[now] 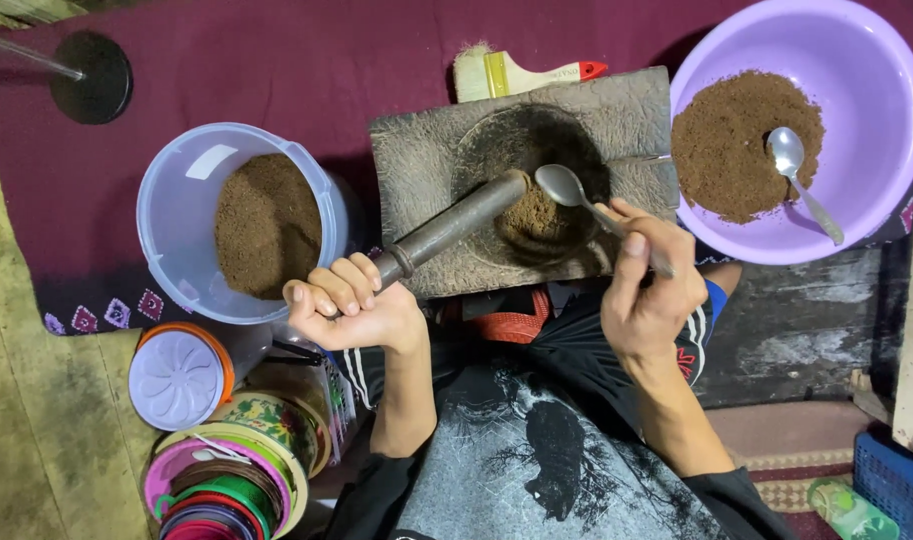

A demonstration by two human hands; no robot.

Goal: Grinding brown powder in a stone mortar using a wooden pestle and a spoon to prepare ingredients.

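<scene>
Maroon cloth covers the floor, with a worn yellowish mat at the left. On the cloth sits a dark stone mortar, its round hollow holding a little brown powder. The left hand is closed tight around the near end of a metal pestle, whose far end rests slanted in the hollow on the powder. The right hand pinches the handle of a spoon between thumb and fingers; the spoon's bowl lies just above the powder, beside the pestle tip. Left of the mortar stands a clear tub partly filled with the same brown powder. At the right, a purple basin holds a heap of powder with a second spoon lying in it. A paintbrush lies behind the mortar. Near the left elbow are a lidded jar and a stack of coloured tape rolls.
</scene>
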